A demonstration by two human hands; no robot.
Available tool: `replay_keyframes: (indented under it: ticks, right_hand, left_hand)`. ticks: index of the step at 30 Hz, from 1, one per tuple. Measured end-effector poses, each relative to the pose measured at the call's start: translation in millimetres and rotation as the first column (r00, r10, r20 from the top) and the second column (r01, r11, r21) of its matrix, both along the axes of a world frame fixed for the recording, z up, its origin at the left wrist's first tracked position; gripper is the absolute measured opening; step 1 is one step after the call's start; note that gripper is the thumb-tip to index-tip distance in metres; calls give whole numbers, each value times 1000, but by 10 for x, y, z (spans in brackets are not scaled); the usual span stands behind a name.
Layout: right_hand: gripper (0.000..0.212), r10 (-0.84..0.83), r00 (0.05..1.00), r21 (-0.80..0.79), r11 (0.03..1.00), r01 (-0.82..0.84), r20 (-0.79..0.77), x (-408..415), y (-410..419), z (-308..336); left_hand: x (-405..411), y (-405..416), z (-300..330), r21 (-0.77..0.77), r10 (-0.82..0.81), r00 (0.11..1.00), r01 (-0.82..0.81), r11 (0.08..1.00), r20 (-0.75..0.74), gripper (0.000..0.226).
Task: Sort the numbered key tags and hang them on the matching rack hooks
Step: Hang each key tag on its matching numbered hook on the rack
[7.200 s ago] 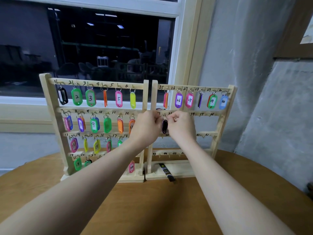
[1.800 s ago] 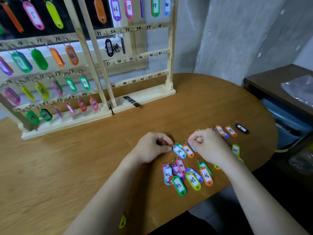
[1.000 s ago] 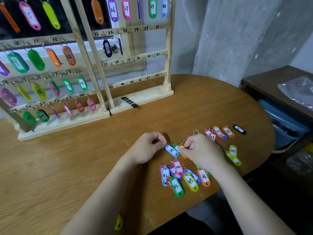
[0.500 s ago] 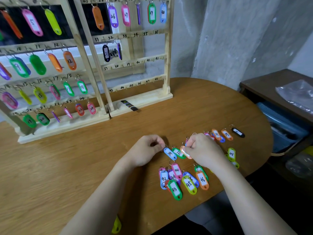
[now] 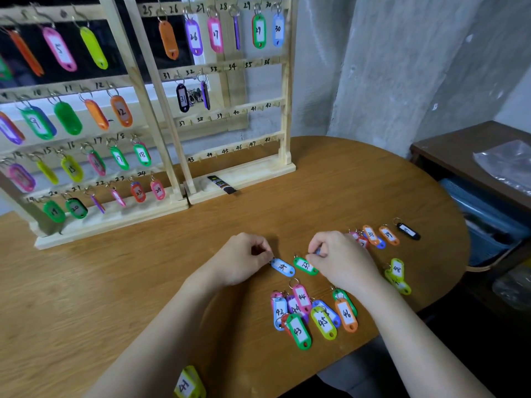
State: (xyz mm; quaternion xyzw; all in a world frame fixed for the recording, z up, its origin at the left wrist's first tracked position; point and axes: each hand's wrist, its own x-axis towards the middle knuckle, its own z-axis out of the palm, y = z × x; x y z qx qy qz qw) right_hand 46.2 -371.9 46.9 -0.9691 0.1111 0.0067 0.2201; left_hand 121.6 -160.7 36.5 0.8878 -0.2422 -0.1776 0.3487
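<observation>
Two wooden racks stand at the table's back: the left rack [image 5: 115,222] full of tags, the right rack [image 5: 287,110] with tags 25 to 30, black 31 [image 5: 182,97] and a purple tag [image 5: 205,94]. My left hand [image 5: 244,259] pinches the ring of blue tag 34 [image 5: 283,267], which lies on the table. My right hand [image 5: 342,259] has its fingers curled, pinching a small, mostly hidden tag beside green tag 33 [image 5: 306,265]. Loose tags 42 to 46 [image 5: 301,328] lie nearer me. Orange 38 [image 5: 370,234], orange 39 [image 5: 388,234] and a black tag [image 5: 408,231] lie to the right.
Yellow-green tag 48 [image 5: 398,270] lies near the table's right edge, yellow tag 41 [image 5: 186,383] at the front edge. A black marker [image 5: 222,185] rests on the right rack's base. A dark wooden shelf [image 5: 459,156] with a blue bin [image 5: 482,214] stands on the right.
My hands left the rack and came down to the loose tags. In the last half second blue tag 34 and green tag 33 have spread apart between my hands.
</observation>
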Motion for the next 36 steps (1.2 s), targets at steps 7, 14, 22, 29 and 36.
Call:
replay_keyframes:
  ticks: [7,14,22,29,36]
  right_hand:
    - [13,50,999,6,999,-50,-2,41,127,-11]
    - [8,92,995,20,995,-93,23,97,149,0]
    - [10,158,987,-2,987,-158,-11,151,198,1]
    - [15,128,975,297,938,-178,183,430,213,165]
    - [8,9,896,576,762,-294,444,1162,404,788]
  left_hand:
    - [47,9,16,20,-24,998,23,1000,55,11]
    - [82,42,69,4,-5,996,5,1000,91,13]
    - [134,65,131,-2,-4,994,4,1000,110,15]
    - [185,143,179,39,32,989,-38,999,145,19]
    - [421,263,481,-4,80,962,-81,997,261,17]
